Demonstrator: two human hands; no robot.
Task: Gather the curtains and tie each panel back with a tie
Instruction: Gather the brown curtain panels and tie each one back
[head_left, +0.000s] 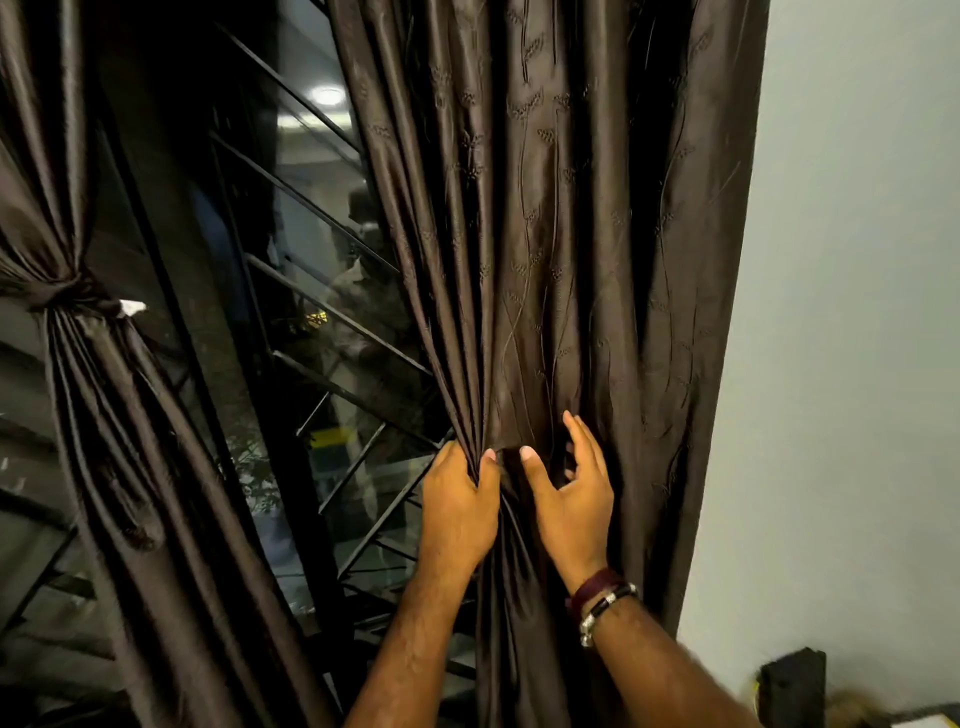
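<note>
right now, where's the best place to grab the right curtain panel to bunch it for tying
Probably at the pinched waist of the right curtain panel, where the left hand already grips its window-side folds. The pleats converge there, so the bundle is narrowest. The right hand, fingers spread on the cloth, should sweep in from the wall side, since that edge hangs loose. The left panel is tied about that height.

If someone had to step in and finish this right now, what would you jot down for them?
Left hand: grips the gathered folds of the right curtain panel.
Right hand: fingers loosely spread on the same panel, beside the bunch.
Done: left curtain panel is already gathered and bound with its tie.
Left: finish gathering the right panel, then tie it back. No tie for it is visible.
</note>
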